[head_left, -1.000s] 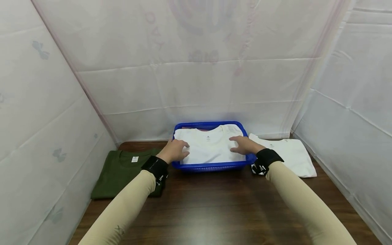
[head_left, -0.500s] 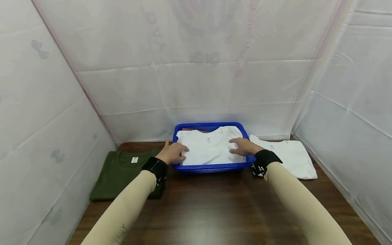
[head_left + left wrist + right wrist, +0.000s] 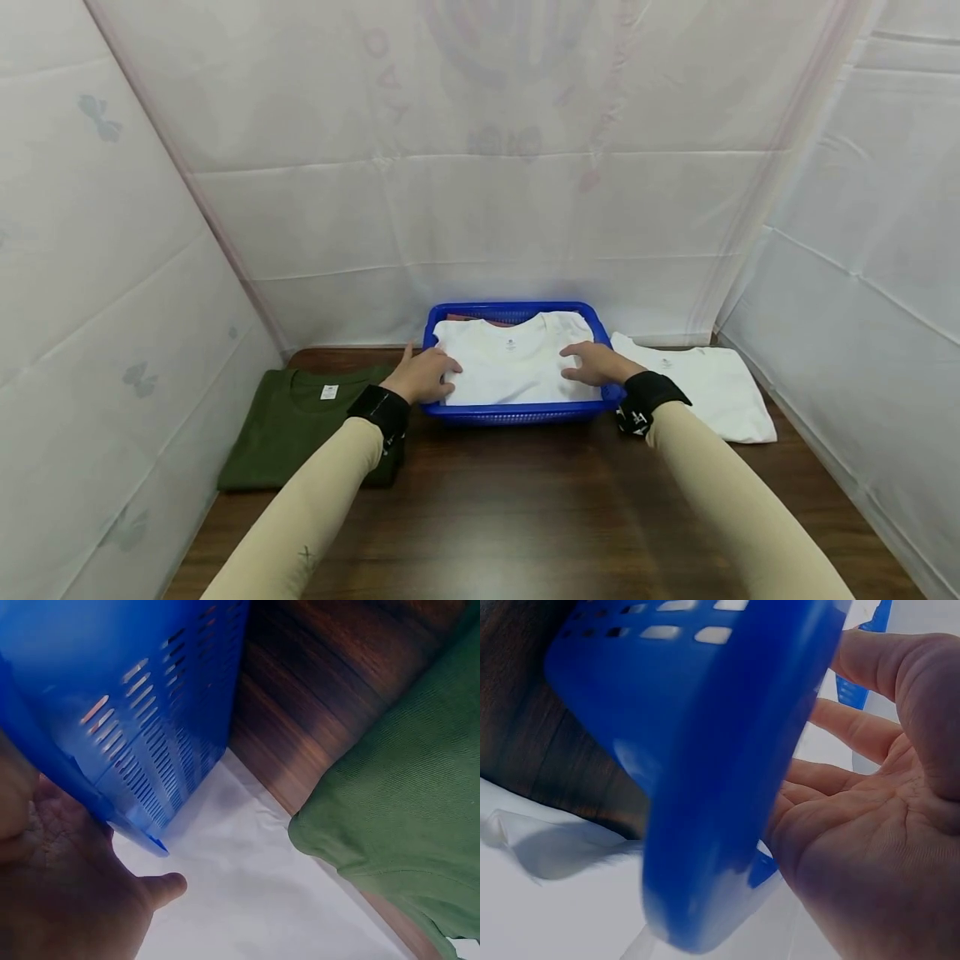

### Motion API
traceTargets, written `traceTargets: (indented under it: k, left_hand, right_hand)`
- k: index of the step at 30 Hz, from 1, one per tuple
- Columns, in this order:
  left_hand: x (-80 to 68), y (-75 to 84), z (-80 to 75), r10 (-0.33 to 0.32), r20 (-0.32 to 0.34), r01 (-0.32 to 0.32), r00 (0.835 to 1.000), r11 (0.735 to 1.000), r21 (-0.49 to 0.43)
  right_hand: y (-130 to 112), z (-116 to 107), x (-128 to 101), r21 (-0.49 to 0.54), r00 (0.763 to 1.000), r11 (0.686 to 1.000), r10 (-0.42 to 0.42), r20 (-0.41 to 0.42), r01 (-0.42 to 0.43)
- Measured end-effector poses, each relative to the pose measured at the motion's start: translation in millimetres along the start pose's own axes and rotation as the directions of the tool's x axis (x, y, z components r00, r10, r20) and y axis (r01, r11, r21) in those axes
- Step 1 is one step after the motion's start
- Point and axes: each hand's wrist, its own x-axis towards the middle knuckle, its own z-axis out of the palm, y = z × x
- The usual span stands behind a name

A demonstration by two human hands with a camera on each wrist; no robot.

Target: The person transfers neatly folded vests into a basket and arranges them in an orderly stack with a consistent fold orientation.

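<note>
Folded white T-shirt (image 3: 513,367) on top of the stack in the blue slotted plastic basket (image 3: 517,410), at the middle of the surface's far edge against the white sheeting. Soft, light cotton by the look of it: likely to sag and lose its fold if lifted by one corner, so best taken at both side edges with the palms flat or the fingers slid beneath the fold. Left hand (image 3: 423,375) laid on the shirt's left edge at the basket rim, thumb apart, fingers lightly bent and pressing rather than pinching; right hand (image 3: 596,362) on the right edge likewise, fingers spread and relaxed, gripping nothing. A strip of a reddish garment (image 3: 468,317) showing under the white one at the basket's far left. Small round printed mark inside the white collar, too small to read. Folded olive-green T-shirt (image 3: 300,425) towards the surface's left edge, with a white neck label (image 3: 329,391) bearing print that cannot be read. Another folded white T-shirt (image 3: 712,387) towards the right edge, just beside the basket, with a similar tiny neck print. Faint reversed lettering on the sheeting behind, illegible. Dark wood-grain surface (image 3: 525,508) bare in front.
</note>
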Motion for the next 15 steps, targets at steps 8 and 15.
traceTargets:
  k: [8,15]
  left_hand:
    - [-2.5,0.4,0.7,0.029,-0.060,-0.033,0.998,0.998,-0.059]
    - [-7.1,-9.5,4.5,0.102,-0.248,-0.133,0.963,0.985,-0.111]
  right_hand:
    - [0,-1,-4,0.020,0.999,0.999,-0.032,-0.012,0.032]
    - [1,-9,-10,0.091,0.991,0.991,-0.088,-0.103,0.097]
